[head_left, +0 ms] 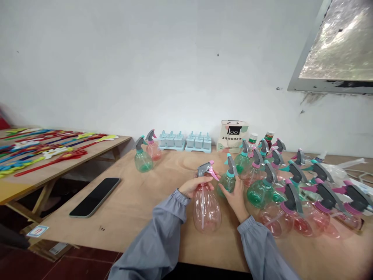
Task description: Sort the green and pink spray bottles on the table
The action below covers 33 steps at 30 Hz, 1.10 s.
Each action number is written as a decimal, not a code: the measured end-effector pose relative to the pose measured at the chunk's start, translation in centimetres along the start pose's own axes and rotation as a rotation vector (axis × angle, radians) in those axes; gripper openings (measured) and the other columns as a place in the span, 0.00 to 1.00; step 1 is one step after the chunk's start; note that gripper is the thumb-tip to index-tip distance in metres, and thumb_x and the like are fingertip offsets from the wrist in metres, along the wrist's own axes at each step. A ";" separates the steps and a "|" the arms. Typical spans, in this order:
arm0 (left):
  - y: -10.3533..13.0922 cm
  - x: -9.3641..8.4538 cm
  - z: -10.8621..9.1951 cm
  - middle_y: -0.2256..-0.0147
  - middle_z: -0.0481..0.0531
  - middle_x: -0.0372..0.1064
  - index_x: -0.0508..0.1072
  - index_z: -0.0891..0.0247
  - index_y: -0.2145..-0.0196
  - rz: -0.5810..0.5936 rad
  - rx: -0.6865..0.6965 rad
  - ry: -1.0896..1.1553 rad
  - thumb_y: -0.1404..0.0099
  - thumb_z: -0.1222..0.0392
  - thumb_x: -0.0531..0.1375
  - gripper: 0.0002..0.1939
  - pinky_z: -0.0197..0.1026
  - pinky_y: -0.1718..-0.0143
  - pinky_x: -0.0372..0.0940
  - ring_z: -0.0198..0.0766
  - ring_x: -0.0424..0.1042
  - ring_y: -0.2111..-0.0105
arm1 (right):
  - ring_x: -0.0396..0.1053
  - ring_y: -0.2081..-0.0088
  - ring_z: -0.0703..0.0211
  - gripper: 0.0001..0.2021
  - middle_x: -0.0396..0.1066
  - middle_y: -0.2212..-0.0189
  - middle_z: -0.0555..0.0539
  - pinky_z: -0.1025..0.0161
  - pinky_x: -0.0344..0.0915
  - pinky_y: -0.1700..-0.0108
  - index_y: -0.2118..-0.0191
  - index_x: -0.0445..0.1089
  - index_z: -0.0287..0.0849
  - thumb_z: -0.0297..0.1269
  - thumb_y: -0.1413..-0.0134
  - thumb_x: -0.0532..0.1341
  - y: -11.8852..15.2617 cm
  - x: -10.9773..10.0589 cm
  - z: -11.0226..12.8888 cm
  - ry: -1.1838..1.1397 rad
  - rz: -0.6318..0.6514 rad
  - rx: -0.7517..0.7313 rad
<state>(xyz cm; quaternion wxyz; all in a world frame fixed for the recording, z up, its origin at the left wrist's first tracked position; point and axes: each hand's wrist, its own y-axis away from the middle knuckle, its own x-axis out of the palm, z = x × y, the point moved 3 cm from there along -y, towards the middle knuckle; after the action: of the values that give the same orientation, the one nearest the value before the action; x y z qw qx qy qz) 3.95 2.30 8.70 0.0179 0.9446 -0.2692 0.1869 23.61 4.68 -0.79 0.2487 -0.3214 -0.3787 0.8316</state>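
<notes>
Pink bottle (207, 212) neck-held in fingers of left hand (192, 186); fingers of right hand (237, 198) span green bottle (227, 182) — grip unclear. Two bottles (143, 161) already stand apart, left of fingers — far more bunched bottles (259, 193) right.

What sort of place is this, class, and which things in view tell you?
Probably a small workshop or stockroom: many spray bottles crowd a plain wooden table, and colourful sticks, some hand-tipped, lie on a second table.
</notes>
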 end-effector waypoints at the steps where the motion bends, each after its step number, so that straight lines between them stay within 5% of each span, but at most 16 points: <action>1: -0.1 0.1 0.2 0.54 0.57 0.78 0.78 0.63 0.56 -0.009 0.006 0.002 0.56 0.49 0.75 0.30 0.32 0.75 0.64 0.28 0.72 0.77 | 0.65 0.49 0.42 0.37 0.66 0.52 0.37 0.42 0.63 0.45 0.38 0.58 0.41 0.62 0.45 0.61 0.0 0.0 0.0 -0.003 0.003 -0.005; 8: 0.2 0.1 0.0 0.56 0.58 0.79 0.79 0.63 0.56 -0.042 0.106 -0.080 0.55 0.55 0.74 0.27 0.35 0.69 0.65 0.39 0.77 0.65 | 0.64 0.47 0.41 0.37 0.66 0.51 0.36 0.42 0.63 0.45 0.39 0.59 0.40 0.62 0.46 0.61 -0.1 0.0 -0.2 -0.029 0.006 -0.006; 13: 0.3 0.1 -0.4 0.54 0.58 0.79 0.79 0.63 0.59 -0.017 0.181 -0.091 0.52 0.59 0.70 0.20 0.43 0.51 0.67 0.50 0.74 0.48 | 0.64 0.47 0.41 0.37 0.66 0.52 0.37 0.42 0.63 0.44 0.39 0.59 0.40 0.62 0.45 0.61 -0.2 -0.1 -0.1 -0.034 0.007 -0.009; 18: 0.0 -0.3 -0.3 0.51 0.58 0.77 0.78 0.63 0.58 -0.023 0.221 -0.067 0.53 0.65 0.67 0.21 0.43 0.49 0.65 0.51 0.72 0.44 | 0.64 0.47 0.40 0.38 0.66 0.52 0.36 0.42 0.62 0.44 0.39 0.59 0.40 0.63 0.45 0.61 -0.2 -0.1 0.0 -0.032 0.016 -0.001; 21: -0.1 -0.6 -0.1 0.54 0.57 0.79 0.77 0.63 0.58 -0.071 0.207 -0.060 0.54 0.66 0.66 0.22 0.41 0.53 0.65 0.49 0.74 0.48 | 0.65 0.47 0.41 0.38 0.66 0.51 0.36 0.42 0.63 0.45 0.39 0.58 0.40 0.63 0.45 0.60 -0.2 -0.1 0.1 -0.035 0.021 -0.003; 24: -0.1 -0.6 0.1 0.68 0.53 0.77 0.76 0.64 0.66 -0.136 0.153 0.011 0.57 0.67 0.65 0.16 0.37 0.64 0.65 0.40 0.76 0.63 | 0.65 0.47 0.41 0.38 0.66 0.51 0.36 0.42 0.63 0.45 0.39 0.59 0.39 0.64 0.45 0.60 -0.3 -0.2 0.1 -0.033 0.021 -0.004; 27: 0.0 -0.2 -0.2 0.79 0.44 0.66 0.69 0.63 0.77 -0.188 0.148 0.147 0.61 0.68 0.61 0.09 0.33 0.76 0.57 0.30 0.66 0.78 | 0.65 0.47 0.41 0.37 0.67 0.51 0.36 0.42 0.64 0.46 0.40 0.60 0.40 0.63 0.46 0.61 -0.3 -0.2 0.1 -0.031 0.029 -0.002; 33: 0.4 -0.1 -1.0 0.77 0.47 0.70 0.71 0.63 0.77 -0.285 0.127 0.050 0.62 0.67 0.59 0.09 0.31 0.78 0.57 0.31 0.66 0.77 | 0.66 0.49 0.41 0.37 0.68 0.54 0.37 0.42 0.64 0.47 0.42 0.61 0.40 0.63 0.47 0.61 -0.4 -0.2 0.1 -0.022 0.031 -0.007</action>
<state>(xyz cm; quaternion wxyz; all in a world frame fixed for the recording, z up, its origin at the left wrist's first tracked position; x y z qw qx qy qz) 3.32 2.08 9.62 -0.0089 0.9676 -0.1194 0.2223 23.76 4.78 -0.38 0.2302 -0.3189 -0.3794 0.8374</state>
